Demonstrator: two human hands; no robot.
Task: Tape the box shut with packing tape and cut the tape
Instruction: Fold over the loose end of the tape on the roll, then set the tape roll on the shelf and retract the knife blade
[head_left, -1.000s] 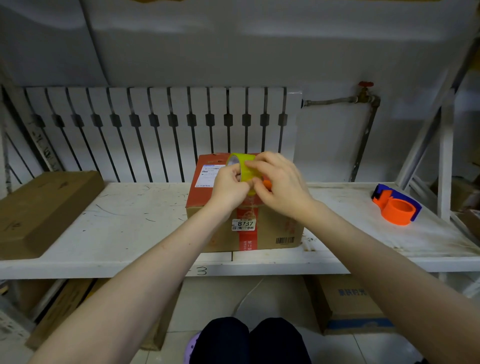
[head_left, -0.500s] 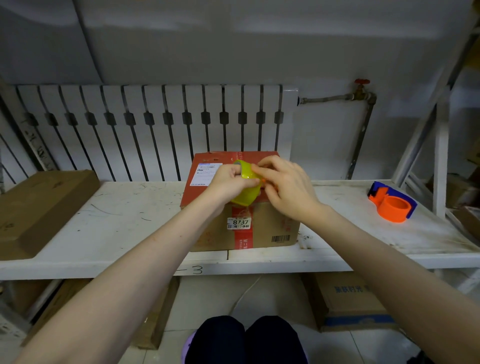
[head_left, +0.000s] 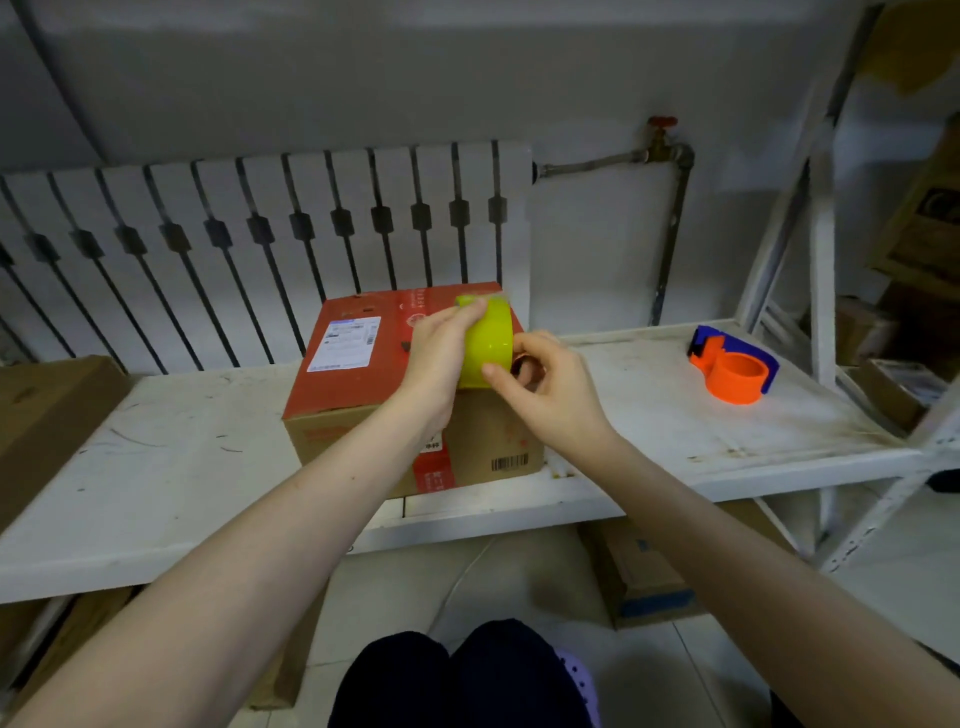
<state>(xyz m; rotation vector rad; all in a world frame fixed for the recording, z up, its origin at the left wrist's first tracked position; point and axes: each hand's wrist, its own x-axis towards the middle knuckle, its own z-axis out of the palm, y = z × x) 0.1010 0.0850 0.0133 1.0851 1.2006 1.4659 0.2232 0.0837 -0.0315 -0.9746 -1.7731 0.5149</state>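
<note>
Tape roll (head_left: 487, 344) now turned edge-up above the box (head_left: 374, 364). Left hand (head_left: 441, 353) grips the roll; right hand (head_left: 540, 384) pinches at its rim, probably hunting the tape end. No new strip laid; taping and cutting remain. Dispenser (head_left: 735, 364) idle on the surface (head_left: 156, 467).

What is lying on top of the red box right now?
On the red box a white shipping label is visible. The yellow tape roll, held in the left hand and right hand, is above it. These cover the top's right part.
</note>
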